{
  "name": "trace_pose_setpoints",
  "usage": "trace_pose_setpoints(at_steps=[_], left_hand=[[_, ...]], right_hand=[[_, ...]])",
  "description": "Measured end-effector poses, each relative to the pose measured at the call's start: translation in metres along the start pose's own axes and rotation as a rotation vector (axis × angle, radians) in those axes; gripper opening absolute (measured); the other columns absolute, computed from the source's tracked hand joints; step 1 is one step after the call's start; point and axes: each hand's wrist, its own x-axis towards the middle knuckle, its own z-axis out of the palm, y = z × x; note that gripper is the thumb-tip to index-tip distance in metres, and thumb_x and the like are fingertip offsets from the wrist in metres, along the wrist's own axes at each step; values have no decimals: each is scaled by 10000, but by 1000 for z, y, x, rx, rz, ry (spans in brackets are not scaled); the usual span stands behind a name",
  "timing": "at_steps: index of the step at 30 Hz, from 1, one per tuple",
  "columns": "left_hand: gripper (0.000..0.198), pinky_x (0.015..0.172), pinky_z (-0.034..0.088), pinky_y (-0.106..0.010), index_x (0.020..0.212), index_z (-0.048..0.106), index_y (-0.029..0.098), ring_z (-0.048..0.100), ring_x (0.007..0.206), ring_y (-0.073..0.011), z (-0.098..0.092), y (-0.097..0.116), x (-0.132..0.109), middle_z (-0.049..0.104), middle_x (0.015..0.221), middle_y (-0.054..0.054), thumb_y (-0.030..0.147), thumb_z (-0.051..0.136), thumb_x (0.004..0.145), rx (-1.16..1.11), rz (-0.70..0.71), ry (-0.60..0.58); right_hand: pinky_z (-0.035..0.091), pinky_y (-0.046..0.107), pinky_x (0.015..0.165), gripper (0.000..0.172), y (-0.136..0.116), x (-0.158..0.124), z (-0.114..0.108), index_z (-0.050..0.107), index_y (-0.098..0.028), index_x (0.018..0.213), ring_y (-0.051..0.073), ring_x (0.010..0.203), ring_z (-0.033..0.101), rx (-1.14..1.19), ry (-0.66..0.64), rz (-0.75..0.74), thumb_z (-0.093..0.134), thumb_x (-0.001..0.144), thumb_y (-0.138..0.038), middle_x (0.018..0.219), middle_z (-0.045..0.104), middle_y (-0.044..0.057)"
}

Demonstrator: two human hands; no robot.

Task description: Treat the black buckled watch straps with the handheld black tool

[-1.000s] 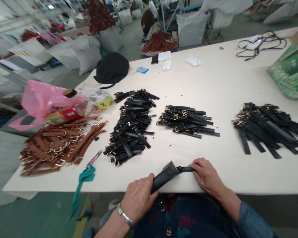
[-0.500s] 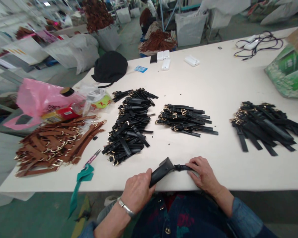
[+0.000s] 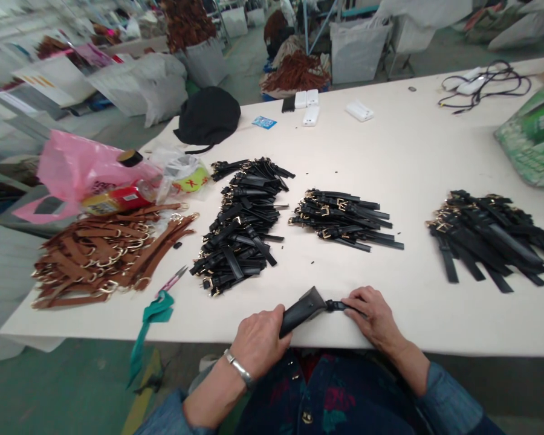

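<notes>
Gripping a wide black leather strap, the left hand is clamped around its near end. The right hand pinches the strap's narrow end against the white counter.

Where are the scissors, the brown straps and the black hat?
scissors point(image 3: 172, 281): head view, on the pink handle.
brown straps point(image 3: 100, 260): head view, middle of the pile.
black hat point(image 3: 207, 116): head view, on its crown.

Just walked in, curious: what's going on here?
A person at the white table grips a black leather piece in the left hand at the near edge; the right hand has its fingers on the thin strap running from it. Beyond lie three piles of black buckled straps, a brown pile and scissors to the left.
</notes>
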Motion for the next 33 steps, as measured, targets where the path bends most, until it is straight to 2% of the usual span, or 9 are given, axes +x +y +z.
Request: trace_pose_setpoints(at_steps=[5, 9, 14, 20, 23, 28, 33], left_hand=[[249, 681, 423, -336, 959, 466, 223, 603, 823, -235, -2, 5, 0, 648, 868, -67, 375, 419, 767, 0, 34, 2], [246, 706, 421, -336, 949, 479, 222, 598, 846, -230, -4, 10, 8, 643, 895, -70, 373, 415, 766, -44, -6, 8], [258, 661, 431, -303, 939, 484, 223, 607, 807, -212, 0, 10, 16, 646, 869, -56, 401, 393, 776, -88, -39, 32], [229, 637, 431, -311, 897, 482, 216, 612, 778, -223, 3, -2, 1, 647, 808, -55, 390, 420, 762, -89, -40, 52], [226, 639, 430, -316, 911, 472, 221, 613, 776, -226, 5, -1, -7, 647, 796, -49, 387, 418, 769, -60, -15, 40], [231, 684, 423, -299, 940, 470, 221, 606, 840, -212, 1, 13, -1, 644, 854, -45, 376, 416, 778, -72, -61, 5], [273, 668, 422, -301, 964, 464, 212, 606, 823, -218, -7, 8, 0, 643, 856, -57, 410, 403, 787, -48, -116, 17]], right_hand=[[386, 347, 686, 173, 1, 1, 0, 632, -248, 951, 199, 809, 502, 0, -1, -5, 519, 825, -283, 851, 575, 51], [385, 350, 691, 176, 3, 0, 1, 624, -239, 956, 202, 810, 498, 2, -2, 0, 523, 818, -283, 859, 569, 57], [383, 345, 686, 181, 1, 0, 1, 609, -230, 963, 205, 813, 498, -18, 5, -16, 529, 807, -273, 857, 568, 58], [382, 345, 687, 182, -1, 0, 1, 605, -229, 959, 208, 816, 504, -20, 18, -18, 531, 798, -268, 861, 570, 58], [380, 349, 697, 179, -1, 0, 1, 607, -232, 955, 208, 823, 502, -17, 8, 0, 538, 793, -262, 869, 569, 56], [380, 343, 687, 173, -1, 1, 0, 610, -233, 947, 205, 812, 501, -9, 18, 4, 528, 798, -265, 851, 568, 55], [376, 343, 696, 177, -4, 2, -1, 609, -231, 947, 205, 818, 495, 5, 14, 2, 535, 787, -251, 851, 562, 55]])
